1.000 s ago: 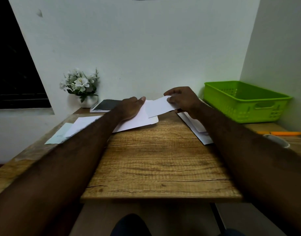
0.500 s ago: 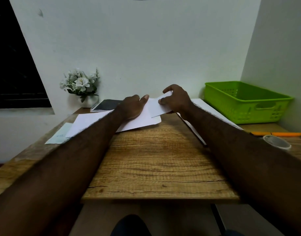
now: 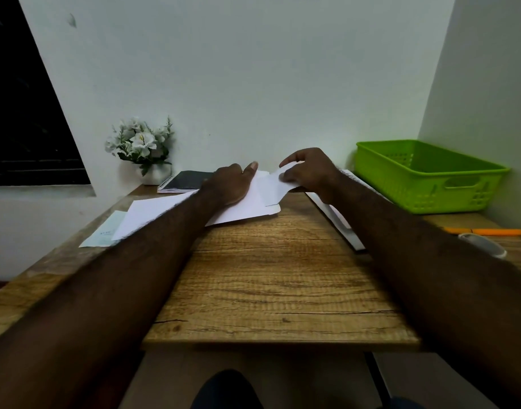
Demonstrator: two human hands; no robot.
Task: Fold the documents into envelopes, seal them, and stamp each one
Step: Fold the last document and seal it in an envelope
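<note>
A: Head view: where was the document (image 3: 275, 187)?

B: At the far middle of the worktop (image 3: 277, 276), folded small and white; the right hand (image 3: 309, 175) had it, its near edge lying over the right end of the envelope (image 3: 247, 209).

A: And the grip?

B: Thumb and fingers pinched the document's right end, forefinger lifted clear; the left hand (image 3: 231, 185) lay palm down on the envelope, thumb stuck out, fingers uncurled so far as I could see, pinning it flat; whether the mouth was held open I couldn't tell.

A: How would the paper handle?

B: Light and limp, I judged; it would buckle if pushed from the far end, so hold it near the leading edge, both corners steady; the envelope looked apt to slide on the wood and needed that pinning hand, close by the opening.

A: Anything else about?

B: Loose sheets (image 3: 147, 211) under the left forearm, a notebook (image 3: 188, 180) behind them; a green basket (image 3: 424, 175) far right, an orange pen (image 3: 486, 231) in front of it.
</note>
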